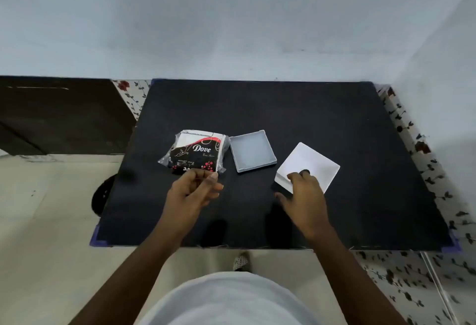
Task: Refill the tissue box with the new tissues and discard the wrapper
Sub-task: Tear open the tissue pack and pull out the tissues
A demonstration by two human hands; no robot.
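Observation:
A wrapped pack of tissues point(197, 151), black, red and white in clear plastic, lies on the black table point(257, 108) left of centre. My left hand point(192, 192) pinches the pack's near edge. Right of the pack sits an open, empty translucent box tray point(252, 150). Further right lies the white box lid point(313, 162), tilted, with a dark finger hole near its near edge. My right hand point(302, 189) rests on the lid's near corner, fingers spread over it.
The table stands against a pale wall. Floral cloth point(412, 144) runs along its right side and behind its left corner. A dark cabinet point(59, 116) stands at the left, and a black round object point(101, 194) sits on the floor beside the table.

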